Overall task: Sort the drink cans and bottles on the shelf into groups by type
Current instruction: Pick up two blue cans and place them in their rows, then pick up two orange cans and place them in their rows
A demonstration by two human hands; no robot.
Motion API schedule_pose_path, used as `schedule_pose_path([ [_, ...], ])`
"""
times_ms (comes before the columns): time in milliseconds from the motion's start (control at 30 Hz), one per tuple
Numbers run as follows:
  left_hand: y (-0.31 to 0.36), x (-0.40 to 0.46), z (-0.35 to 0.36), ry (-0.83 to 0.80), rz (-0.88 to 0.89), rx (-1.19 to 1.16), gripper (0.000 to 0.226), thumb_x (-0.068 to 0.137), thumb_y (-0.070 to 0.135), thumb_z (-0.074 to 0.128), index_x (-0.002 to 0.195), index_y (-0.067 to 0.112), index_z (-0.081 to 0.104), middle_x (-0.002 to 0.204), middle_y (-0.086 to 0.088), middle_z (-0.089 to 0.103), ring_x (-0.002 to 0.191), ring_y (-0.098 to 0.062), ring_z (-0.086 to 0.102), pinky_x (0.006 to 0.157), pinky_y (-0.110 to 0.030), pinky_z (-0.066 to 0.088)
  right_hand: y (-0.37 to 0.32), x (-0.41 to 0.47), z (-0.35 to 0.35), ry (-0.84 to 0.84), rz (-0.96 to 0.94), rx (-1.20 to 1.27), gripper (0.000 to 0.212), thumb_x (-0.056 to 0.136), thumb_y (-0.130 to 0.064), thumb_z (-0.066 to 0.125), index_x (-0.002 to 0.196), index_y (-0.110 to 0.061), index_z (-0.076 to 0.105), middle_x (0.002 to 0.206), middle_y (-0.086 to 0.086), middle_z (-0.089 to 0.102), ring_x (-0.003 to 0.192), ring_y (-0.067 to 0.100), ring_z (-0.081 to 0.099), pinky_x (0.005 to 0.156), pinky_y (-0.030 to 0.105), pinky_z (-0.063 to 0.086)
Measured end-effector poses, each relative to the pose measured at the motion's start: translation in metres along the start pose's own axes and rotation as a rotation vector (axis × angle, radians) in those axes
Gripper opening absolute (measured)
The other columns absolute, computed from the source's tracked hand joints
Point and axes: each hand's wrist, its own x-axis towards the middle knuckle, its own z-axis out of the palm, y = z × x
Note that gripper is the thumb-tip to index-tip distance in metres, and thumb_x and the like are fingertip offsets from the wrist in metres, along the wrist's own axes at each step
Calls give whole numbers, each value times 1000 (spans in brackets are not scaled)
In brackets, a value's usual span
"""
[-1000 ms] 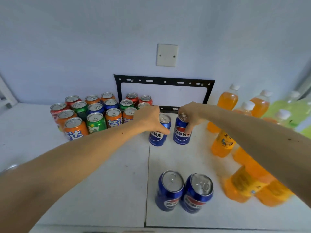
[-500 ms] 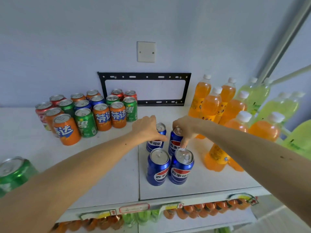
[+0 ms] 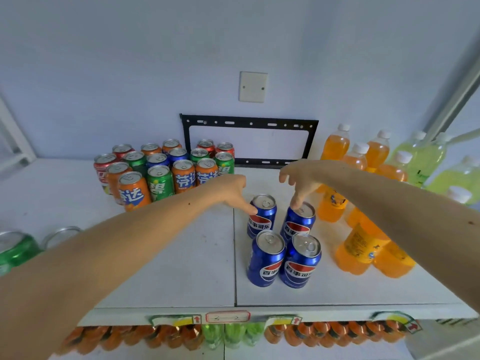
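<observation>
Step in hand: the person is setting two blue Pepsi cans behind two others, building a square block of four near the middle of the white shelf (image 3: 166,276).
Left hand (image 3: 231,189): fingers are lying loosely extended, gripping nothing; the thumb tip is touching the upper side of the rear-left Pepsi can (image 3: 261,215).
Right hand (image 3: 301,181): fingers are hanging relaxed and spread, clasping nothing; fingertips are resting on the rim of the rear-right Pepsi can (image 3: 298,222).
Doing it well: judging by the gap, the rear pair is wanting a gentle nudge forward and together, pushed low on the body so that neither tips, until they are touching the front-left Pepsi can (image 3: 265,258) and front-right Pepsi can (image 3: 301,261).
Orientation: all four are standing upright, long axis vertical, pull-tabs up, logos facing the shelf's front edge.
Neighbours: mixed cans (image 3: 166,172) are waiting at the back left; orange drink bottles (image 3: 363,245) are standing just right of the block.
</observation>
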Motion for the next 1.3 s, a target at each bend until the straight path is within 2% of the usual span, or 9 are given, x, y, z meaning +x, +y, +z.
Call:
schedule_pose_path([
  [167,-56,-14,-22,94,-22,55,66,75,54,73,122,14,52,112,-6,62,95,-19,60,77,-33,52,-37,15,-37,136,-90,29,76,73,-37,81,137,-17,45,134,7,54,116,29,55,99,41,47],
  [300,-97,-19,-34,211,-62,54,64,72,51,77,120,17,53,108,-1,61,90,-18,56,72,-31,47,-74,36,-45,194,-191,18,73,76,-37,78,137,-13,46,135,8,54,122,28,51,102,37,42],
  [367,-112,-15,-38,231,-107,119,66,71,52,78,119,15,53,107,-3,61,88,-18,53,69,-32,44,-90,56,-44,218,-228,4,75,69,-40,82,132,-13,50,128,8,58,115,28,55,98,39,46],
  [467,-130,-1,-40,276,-146,189,78,66,57,79,125,14,52,121,-7,60,102,-24,57,80,-40,51,-109,90,-45,246,-273,-25,79,57,-47,87,122,-15,54,116,3,59,106,24,57,92,40,51],
  [600,-144,21,-33,262,-188,298,85,69,60,75,134,13,45,132,-9,50,117,-28,47,86,-41,43,-124,130,-44,261,-322,-66,85,48,-54,87,120,-22,54,109,-4,61,104,20,55,92,43,51],
  [733,-151,35,-25,290,-228,364,83,69,63,72,129,11,46,128,-10,48,116,-28,46,85,-40,42,-130,160,-37,247,-319,-82,83,52,-58,84,118,-18,54,105,0,67,98,24,64,81,42,57],
  [1000,-157,48,-12,332,-260,318,87,70,56,77,133,9,40,126,-10,52,112,-27,52,87,-39,44,-140,174,-23,320,-286,-119,82,65,-52,80,126,-11,43,115,4,55,98,25,60,77,39,56],
  [1167,-157,50,-12,278,-276,317,78,68,57,77,124,10,50,120,-12,50,107,-27,51,83,-37,41,-142,172,-19,350,-243,-146,78,70,-53,77,127,-11,45,119,8,51,103,26,58,77,39,54],
  [1300,-154,37,-16,337,-199,278,78,60,57,82,118,13,54,116,-11,51,103,-27,51,80,-37,40,-136,152,-19,379,-229,-163,79,70,-56,74,127,-12,43,120,7,51,105,26,55,72,37,46],
])
